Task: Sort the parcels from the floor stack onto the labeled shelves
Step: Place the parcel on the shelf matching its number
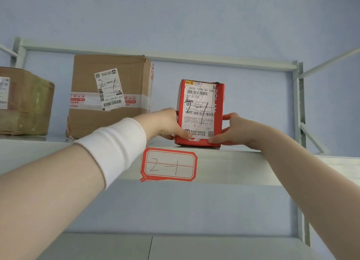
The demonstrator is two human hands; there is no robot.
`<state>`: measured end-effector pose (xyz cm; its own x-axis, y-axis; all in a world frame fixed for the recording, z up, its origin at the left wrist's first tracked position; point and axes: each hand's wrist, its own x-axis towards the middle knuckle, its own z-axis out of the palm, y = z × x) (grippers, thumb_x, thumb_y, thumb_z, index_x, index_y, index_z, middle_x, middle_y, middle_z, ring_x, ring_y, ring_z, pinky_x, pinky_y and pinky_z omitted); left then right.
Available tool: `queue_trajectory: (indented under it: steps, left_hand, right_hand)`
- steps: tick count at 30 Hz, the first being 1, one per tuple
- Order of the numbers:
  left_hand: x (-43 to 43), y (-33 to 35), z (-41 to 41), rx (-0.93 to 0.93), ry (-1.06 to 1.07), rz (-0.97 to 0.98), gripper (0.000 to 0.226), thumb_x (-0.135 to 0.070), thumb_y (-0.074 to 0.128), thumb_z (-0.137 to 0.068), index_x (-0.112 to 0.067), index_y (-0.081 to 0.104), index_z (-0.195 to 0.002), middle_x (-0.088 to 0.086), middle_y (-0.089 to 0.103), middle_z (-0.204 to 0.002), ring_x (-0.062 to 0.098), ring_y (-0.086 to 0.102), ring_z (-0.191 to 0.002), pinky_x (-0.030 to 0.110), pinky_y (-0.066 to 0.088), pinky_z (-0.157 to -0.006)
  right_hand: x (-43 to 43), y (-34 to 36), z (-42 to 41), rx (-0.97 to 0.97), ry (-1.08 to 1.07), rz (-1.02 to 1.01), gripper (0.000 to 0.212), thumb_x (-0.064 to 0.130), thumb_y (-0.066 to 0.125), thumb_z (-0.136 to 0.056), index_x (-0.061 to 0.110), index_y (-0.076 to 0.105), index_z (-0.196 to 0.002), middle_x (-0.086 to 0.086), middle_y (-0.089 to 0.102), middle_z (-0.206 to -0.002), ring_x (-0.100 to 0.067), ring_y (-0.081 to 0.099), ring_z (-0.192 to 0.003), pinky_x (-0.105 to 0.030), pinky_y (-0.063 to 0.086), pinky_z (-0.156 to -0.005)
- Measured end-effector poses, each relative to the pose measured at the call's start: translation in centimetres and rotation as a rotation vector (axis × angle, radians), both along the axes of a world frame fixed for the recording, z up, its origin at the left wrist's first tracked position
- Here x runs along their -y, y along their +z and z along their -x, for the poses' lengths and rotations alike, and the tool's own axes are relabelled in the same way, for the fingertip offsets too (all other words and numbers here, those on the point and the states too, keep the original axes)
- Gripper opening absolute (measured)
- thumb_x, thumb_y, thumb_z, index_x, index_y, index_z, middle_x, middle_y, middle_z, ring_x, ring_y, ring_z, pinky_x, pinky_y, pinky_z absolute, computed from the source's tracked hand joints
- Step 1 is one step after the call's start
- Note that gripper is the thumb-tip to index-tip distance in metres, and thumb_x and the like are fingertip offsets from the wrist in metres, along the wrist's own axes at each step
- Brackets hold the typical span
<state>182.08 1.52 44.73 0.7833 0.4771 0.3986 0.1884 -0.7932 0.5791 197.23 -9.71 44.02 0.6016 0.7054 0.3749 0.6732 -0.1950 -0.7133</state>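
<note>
A small red parcel [200, 111] with a white shipping label marked "2-1" stands upright on the upper shelf [243, 166], near its front edge. My left hand [167, 125] grips its left side and lower corner. My right hand [231, 131] holds its right side. A red-bordered tag [169, 164] reading "2-1" is stuck to the shelf's front rail just below the parcel. A white band covers my left wrist.
A large brown carton [111, 96] also marked "2-1" sits on the same shelf to the left, and another brown box [25, 101] lies at the far left. Grey metal uprights [299, 103] frame the right end. A lower shelf [175, 246] shows beneath.
</note>
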Motion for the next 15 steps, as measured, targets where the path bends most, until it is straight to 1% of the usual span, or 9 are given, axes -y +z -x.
queue_trajectory:
  steps: [2,4,5,6,7,8,10,12,15]
  left_hand:
    - [-0.5,0.5,-0.2,-0.004,0.014,0.061,0.072,-0.013,0.071,-0.081,-0.009,0.034,-0.142,0.008,0.047,-0.140,0.024,0.049,-0.124,0.037,0.043,-0.104]
    - [-1.1,1.1,-0.2,0.016,0.037,0.135,0.081,-0.017,0.073,-0.078,-0.003,0.028,-0.144,0.008,0.037,-0.147,0.024,0.046,-0.127,0.032,0.043,-0.104]
    - [-1.5,1.5,-0.2,0.032,0.046,0.171,0.084,-0.018,0.074,-0.077,-0.002,0.027,-0.144,0.009,0.035,-0.149,0.024,0.046,-0.126,0.031,0.044,-0.101]
    - [-1.8,1.7,-0.2,0.041,0.049,0.196,0.084,-0.018,0.074,-0.076,-0.001,0.028,-0.143,0.008,0.035,-0.149,0.024,0.047,-0.125,0.031,0.046,-0.098]
    - [-2.0,1.9,-0.4,0.039,0.044,0.207,0.080,-0.018,0.074,-0.076,-0.002,0.032,-0.141,0.007,0.039,-0.147,0.023,0.049,-0.123,0.030,0.047,-0.096]
    - [-2.3,2.0,-0.7,0.026,0.034,0.205,0.071,-0.016,0.074,-0.076,-0.004,0.039,-0.137,0.005,0.045,-0.143,0.022,0.051,-0.120,0.030,0.047,-0.096]
    - [-2.8,2.0,-1.7,-0.024,-0.001,0.168,0.045,-0.013,0.072,-0.079,-0.014,0.055,-0.120,0.002,0.058,-0.129,0.019,0.056,-0.114,0.031,0.046,-0.099]
    - [-3.1,2.1,-2.7,-0.060,-0.028,0.130,0.029,-0.009,0.069,-0.081,-0.021,0.060,-0.106,-0.001,0.064,-0.118,0.017,0.060,-0.103,0.031,0.047,-0.096]
    - [-4.1,2.2,-4.4,-0.087,-0.038,0.119,0.031,-0.007,0.065,-0.085,-0.021,0.059,-0.112,-0.004,0.065,-0.113,0.010,0.061,-0.087,0.026,0.048,-0.086]
  right_hand:
    - [0.3,0.9,0.1,-0.006,0.019,0.099,0.087,0.018,0.081,-0.070,0.010,0.029,-0.140,-0.002,0.056,-0.118,-0.018,0.060,-0.106,-0.026,0.052,-0.086]
    - [1.0,2.0,0.1,0.002,0.024,0.151,0.082,0.022,0.078,-0.072,0.007,0.033,-0.139,0.001,0.049,-0.115,-0.018,0.060,-0.105,-0.023,0.050,-0.083]
    - [1.2,2.4,0.0,0.007,0.028,0.161,0.075,0.024,0.078,-0.073,0.008,0.038,-0.135,0.001,0.047,-0.116,-0.017,0.060,-0.105,-0.023,0.050,-0.082]
    - [1.3,2.7,-0.1,0.020,0.042,0.172,0.063,0.025,0.077,-0.074,0.011,0.047,-0.127,0.001,0.049,-0.117,-0.016,0.061,-0.105,-0.022,0.051,-0.081]
    - [1.2,2.8,-0.1,0.042,0.064,0.193,0.047,0.026,0.075,-0.076,0.014,0.054,-0.116,0.001,0.055,-0.116,-0.014,0.061,-0.103,-0.021,0.053,-0.081]
    - [0.9,2.9,-0.2,0.061,0.094,0.219,0.036,0.025,0.073,-0.078,0.017,0.059,-0.110,0.003,0.061,-0.113,-0.011,0.062,-0.100,-0.020,0.054,-0.082]
    - [0.0,2.8,-0.6,0.087,0.126,0.239,0.017,0.020,0.070,-0.083,0.025,0.063,-0.097,0.010,0.067,-0.101,-0.005,0.063,-0.092,-0.022,0.055,-0.084]
    - [-0.8,2.9,-1.4,0.099,0.118,0.241,0.014,0.016,0.069,-0.083,0.027,0.061,-0.085,0.012,0.065,-0.093,-0.005,0.062,-0.089,-0.025,0.055,-0.085]
    - [-2.4,3.0,-2.6,0.100,0.096,0.262,0.015,0.014,0.069,-0.083,0.025,0.059,-0.082,0.007,0.063,-0.096,-0.013,0.060,-0.098,-0.028,0.054,-0.087]
